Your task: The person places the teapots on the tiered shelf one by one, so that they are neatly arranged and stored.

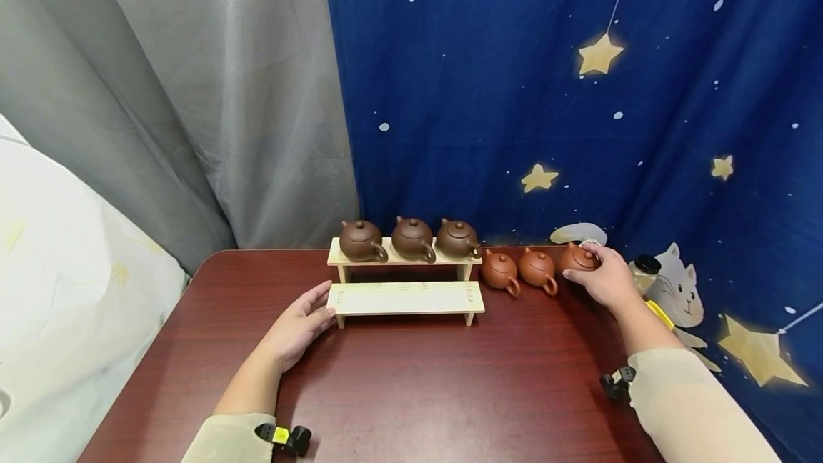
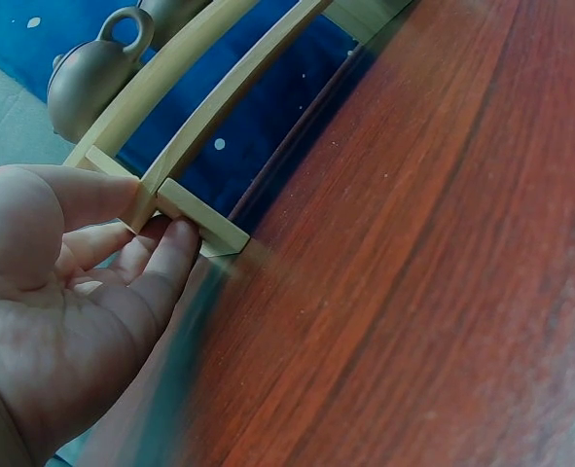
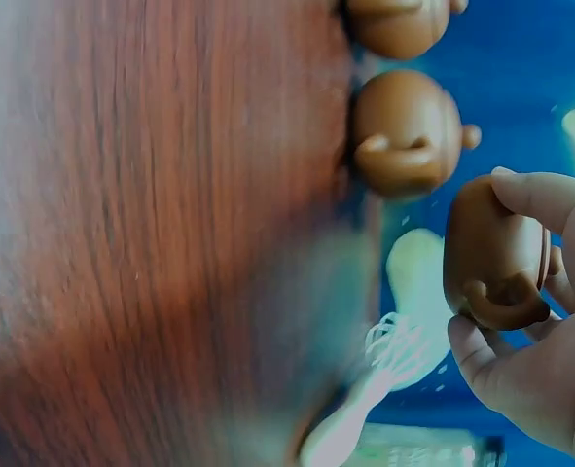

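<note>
My right hand (image 1: 607, 279) grips a reddish-brown teapot (image 3: 486, 248) around its body, thumb on one side and fingers on the other. In the right wrist view its base sits higher than those of the two matching teapots (image 1: 499, 271) beside it. At the left end of a low wooden stand (image 1: 405, 297), my left hand (image 1: 298, 327) pinches the board's edge, with fingers by the leg in the left wrist view. Behind it, a second, taller wooden stand (image 1: 386, 261) bears three dark brown teapots (image 1: 412, 238) in a row, their handles toward me.
Right of the held teapot stand a jar with a black lid (image 1: 645, 265) and a yellow object (image 1: 660, 314) partly behind my forearm. A whisk (image 3: 365, 399) lies near the jar in the right wrist view. Curtains (image 1: 450, 91) hang right behind the reddish table (image 1: 450, 391).
</note>
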A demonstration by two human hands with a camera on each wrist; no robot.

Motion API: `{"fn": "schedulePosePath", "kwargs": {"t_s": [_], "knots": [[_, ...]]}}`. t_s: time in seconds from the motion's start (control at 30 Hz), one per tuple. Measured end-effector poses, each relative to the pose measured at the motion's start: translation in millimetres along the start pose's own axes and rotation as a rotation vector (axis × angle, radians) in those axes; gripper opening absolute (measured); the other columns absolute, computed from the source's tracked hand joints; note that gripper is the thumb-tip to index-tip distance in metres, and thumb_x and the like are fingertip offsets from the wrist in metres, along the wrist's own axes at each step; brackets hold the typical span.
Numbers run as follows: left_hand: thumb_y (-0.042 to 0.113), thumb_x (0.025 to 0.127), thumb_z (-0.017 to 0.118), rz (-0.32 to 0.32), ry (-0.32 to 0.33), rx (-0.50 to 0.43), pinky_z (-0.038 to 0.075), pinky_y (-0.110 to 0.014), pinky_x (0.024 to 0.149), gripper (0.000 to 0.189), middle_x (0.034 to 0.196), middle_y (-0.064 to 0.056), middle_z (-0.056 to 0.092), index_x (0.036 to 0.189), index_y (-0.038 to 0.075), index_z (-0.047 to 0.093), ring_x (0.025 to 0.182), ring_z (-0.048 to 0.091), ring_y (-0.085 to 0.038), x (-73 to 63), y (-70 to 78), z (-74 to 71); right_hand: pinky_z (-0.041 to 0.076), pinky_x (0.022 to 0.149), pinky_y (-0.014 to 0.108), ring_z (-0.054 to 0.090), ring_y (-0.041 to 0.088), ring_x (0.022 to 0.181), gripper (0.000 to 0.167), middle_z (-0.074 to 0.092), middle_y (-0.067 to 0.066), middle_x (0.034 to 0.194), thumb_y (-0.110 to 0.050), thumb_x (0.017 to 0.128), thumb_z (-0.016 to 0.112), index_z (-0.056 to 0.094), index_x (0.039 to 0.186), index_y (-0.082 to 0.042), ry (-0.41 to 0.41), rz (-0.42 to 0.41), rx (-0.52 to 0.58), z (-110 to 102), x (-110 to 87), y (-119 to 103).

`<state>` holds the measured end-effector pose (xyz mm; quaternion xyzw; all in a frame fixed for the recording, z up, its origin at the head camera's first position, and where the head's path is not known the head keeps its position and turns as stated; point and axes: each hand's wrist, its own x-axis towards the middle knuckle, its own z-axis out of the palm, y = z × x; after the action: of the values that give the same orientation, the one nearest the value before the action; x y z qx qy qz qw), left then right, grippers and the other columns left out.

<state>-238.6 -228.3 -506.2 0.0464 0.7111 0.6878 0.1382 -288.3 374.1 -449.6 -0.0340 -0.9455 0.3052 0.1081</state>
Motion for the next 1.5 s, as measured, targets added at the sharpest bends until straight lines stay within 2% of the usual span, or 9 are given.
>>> {"fn": "schedulePosePath", "kwargs": {"t_s": [0.2,0.33,0.4,0.47,0.53,0.77,0.97,1.17,1.5], "knots": [[0.009,0.112,0.053,-0.004,0.004,0.005,0.05,-0.02,0.109,0.071,0.175,-0.017,0.028,0.172,0.009,0.015,0.151,0.044,-0.021,-1.0,0.9,-0.1,0.047,0.105,0.059,0.055,0.047,0.131,0.077,0.059,0.03,0.145,-0.033,0.086,0.09,0.058,0.148,-0.001,0.009,-0.14,0.021,-4.8,-20.2,-31.4],[0.008,0.112,0.053,-0.007,0.004,0.004,0.05,-0.02,0.109,0.072,0.175,-0.017,0.028,0.172,0.008,0.015,0.148,0.047,-0.018,-0.9,0.9,0.1,0.049,0.1,0.03,0.061,0.039,0.126,0.075,0.063,0.025,0.141,-0.029,0.086,0.09,0.058,0.149,-0.003,-0.008,-0.21,0.071,-1.6,-35.3,-57.0],[0.008,0.111,0.053,-0.007,0.004,0.001,0.051,-0.02,0.109,0.072,0.175,-0.017,0.028,0.172,0.008,0.015,0.147,0.048,-0.017,-0.5,0.7,0.1,0.045,0.097,0.015,0.061,0.036,0.126,0.073,0.063,0.022,0.141,-0.026,0.086,0.091,0.059,0.148,-0.004,-0.017,-0.24,0.108,2.7,-41.7,-69.2],[0.008,0.112,0.052,-0.005,0.002,0.002,0.051,-0.02,0.109,0.071,0.175,-0.017,0.028,0.172,0.008,0.015,0.147,0.048,-0.017,0.0,0.4,0.0,0.04,0.096,0.008,0.06,0.033,0.128,0.072,0.063,0.02,0.142,-0.024,0.084,0.092,0.061,0.147,-0.005,-0.025,-0.272,0.135,7.5,-48.0,-81.7],[0.008,0.112,0.052,-0.003,0.0,0.003,0.051,-0.02,0.109,0.071,0.175,-0.017,0.028,0.172,0.007,0.015,0.148,0.047,-0.018,0.5,0.1,-0.2,0.041,0.097,0.008,0.06,0.031,0.128,0.072,0.063,0.018,0.143,-0.023,0.083,0.094,0.063,0.146,-0.007,-0.032,-0.298,0.154,13.4,-54.7,-93.5],[0.009,0.112,0.053,-0.003,-0.002,0.008,0.05,-0.019,0.108,0.072,0.175,-0.017,0.028,0.172,0.008,0.015,0.15,0.044,-0.021,0.7,-0.2,-0.8,0.054,0.101,0.029,0.063,0.024,0.125,0.071,0.063,0.008,0.147,-0.024,0.078,0.097,0.067,0.142,-0.016,-0.106,-0.366,0.185,34.2,-80.3,-135.6],[0.009,0.112,0.053,0.007,-0.007,0.008,0.05,-0.018,0.108,0.071,0.175,-0.017,0.028,0.172,0.008,0.015,0.148,0.046,-0.018,0.8,-0.6,-1.1,0.054,0.111,0.042,0.06,0.022,0.136,0.073,0.063,0.001,0.149,-0.022,0.075,0.099,0.068,0.141,-0.023,-0.18,-0.442,0.242,56.8,-99.7,-169.6],[0.01,0.112,0.054,0.008,-0.007,0.009,0.05,-0.018,0.108,0.072,0.175,-0.017,0.028,0.172,0.008,0.014,0.144,0.05,-0.014,0.1,-0.5,-1.1,0.056,0.105,0.038,0.061,0.016,0.13,0.072,0.063,-0.006,0.146,-0.024,0.076,0.098,0.068,0.141,-0.024,-0.261,-0.493,0.282,89.1,-111.5,-198.1],[0.011,0.112,0.055,0.002,-0.004,0.001,0.051,-0.018,0.106,0.072,0.174,-0.019,0.029,0.172,0.007,0.015,0.139,0.053,-0.009,0.9,-0.4,-1.6,0.057,0.101,0.029,0.062,0.013,0.128,0.07,0.06,-0.004,0.148,-0.022,0.079,0.095,0.067,0.144,-0.017,-0.38,-0.44,0.385,133.5,-108.8,-247.3]]}}
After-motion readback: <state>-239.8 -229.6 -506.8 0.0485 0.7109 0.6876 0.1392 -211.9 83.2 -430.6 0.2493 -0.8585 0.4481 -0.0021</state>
